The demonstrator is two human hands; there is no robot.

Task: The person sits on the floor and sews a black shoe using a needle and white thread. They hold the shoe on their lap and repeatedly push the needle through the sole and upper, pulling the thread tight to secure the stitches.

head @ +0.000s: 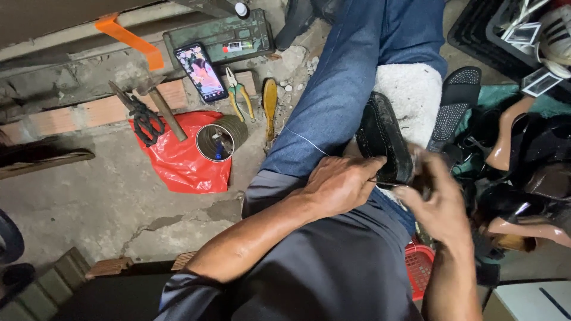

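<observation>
You're mid-stitch: your left hand [339, 183] clamps the black shoe [383, 139] on your knee, right hand [437, 199] fingers pinched near its edge. Next, pull the white thread [306, 141] taut.

The right hand [437, 205] is motion-blurred, hiding its grip beside the black leather shoe [383, 139]; the thin white thread [306, 141] vanishes behind the left hand [339, 184].

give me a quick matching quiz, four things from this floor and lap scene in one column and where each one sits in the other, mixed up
Things:
1. black shoe
2. tin can
3. phone
4. pliers

Places:
A. on the red plastic bag
B. on the white fleece pad on the lap, at both hands
C. beside the phone, toward the wooden brush
D. below the green metal box

Pairs: 1-B, 2-A, 3-D, 4-C
</observation>
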